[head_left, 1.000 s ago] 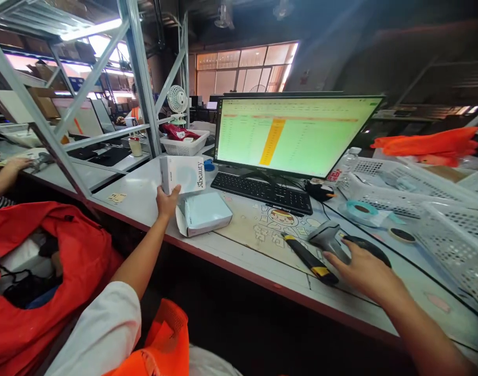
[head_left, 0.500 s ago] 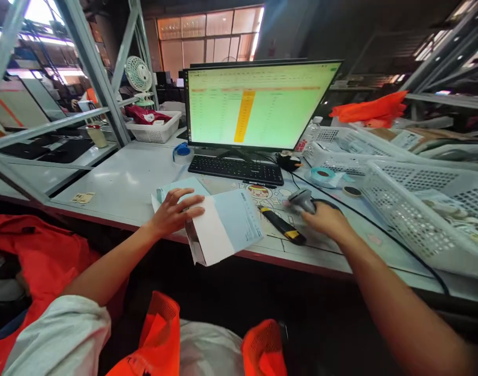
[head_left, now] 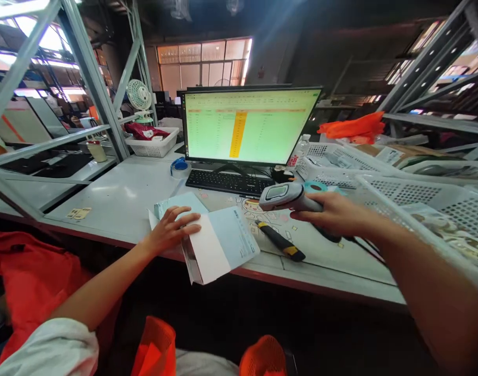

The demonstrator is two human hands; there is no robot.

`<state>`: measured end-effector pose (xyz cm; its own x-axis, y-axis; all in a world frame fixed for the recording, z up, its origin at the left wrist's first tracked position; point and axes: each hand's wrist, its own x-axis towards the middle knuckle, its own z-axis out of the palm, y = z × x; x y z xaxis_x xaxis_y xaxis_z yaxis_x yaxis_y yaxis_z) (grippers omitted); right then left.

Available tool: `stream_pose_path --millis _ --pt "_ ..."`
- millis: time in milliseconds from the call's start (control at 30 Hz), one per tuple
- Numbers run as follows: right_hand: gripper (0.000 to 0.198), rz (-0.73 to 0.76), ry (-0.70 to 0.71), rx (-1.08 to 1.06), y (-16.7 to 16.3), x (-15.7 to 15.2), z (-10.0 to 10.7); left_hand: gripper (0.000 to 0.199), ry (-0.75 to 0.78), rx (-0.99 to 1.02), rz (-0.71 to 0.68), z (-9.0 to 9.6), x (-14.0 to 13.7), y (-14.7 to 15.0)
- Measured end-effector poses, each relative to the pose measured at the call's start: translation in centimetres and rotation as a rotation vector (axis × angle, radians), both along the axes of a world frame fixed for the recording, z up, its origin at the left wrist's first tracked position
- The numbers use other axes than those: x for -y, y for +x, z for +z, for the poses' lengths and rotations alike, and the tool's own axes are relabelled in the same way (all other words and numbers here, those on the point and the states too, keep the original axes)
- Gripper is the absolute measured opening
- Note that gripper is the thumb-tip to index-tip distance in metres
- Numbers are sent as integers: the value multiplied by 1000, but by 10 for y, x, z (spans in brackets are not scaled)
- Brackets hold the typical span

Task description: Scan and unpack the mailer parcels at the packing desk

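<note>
I have the right hand (head_left: 336,211) gripping a scanner (head_left: 281,195), its head held above the table (head_left: 121,201) and pointing left, toward the other hand. My left hand (head_left: 170,230) lies with fingers spread over the upper left part of a white and blue box (head_left: 223,243); the thumb is hidden, so I can't tell whether it grips. That box sits tilted just right of those fingers, its near corner past the table's edge. A pale blue box (head_left: 184,202) is just beyond the left hand, partly covered by it. Below and left of the right hand lies a knife (head_left: 280,240); beyond both hands is a keyboard (head_left: 229,183).
</note>
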<state>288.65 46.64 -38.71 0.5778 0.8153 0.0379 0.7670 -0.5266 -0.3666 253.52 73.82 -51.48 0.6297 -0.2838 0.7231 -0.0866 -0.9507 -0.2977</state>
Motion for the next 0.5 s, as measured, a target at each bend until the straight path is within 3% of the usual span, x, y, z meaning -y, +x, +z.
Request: stream_pose_path --millis 100,233,333,433,500 --pt "28 -77 -156 150 7 -7 -40 36 -78 13 -22 -5 -1 -8" --pt "44 -267 -279 269 16 -1 -97 45 -120 49 -61 -11 1 -16" --pt "60 -295 -165 268 7 9 -110 39 -133 108 -81 -11 8 -19" --pt "86 -68 79 -100 -25 19 -99 31 -114 165 -162 -3 25 -16" --pt "107 218 77 -557 -55 25 -91 28 -103 180 -252 4 42 -9"
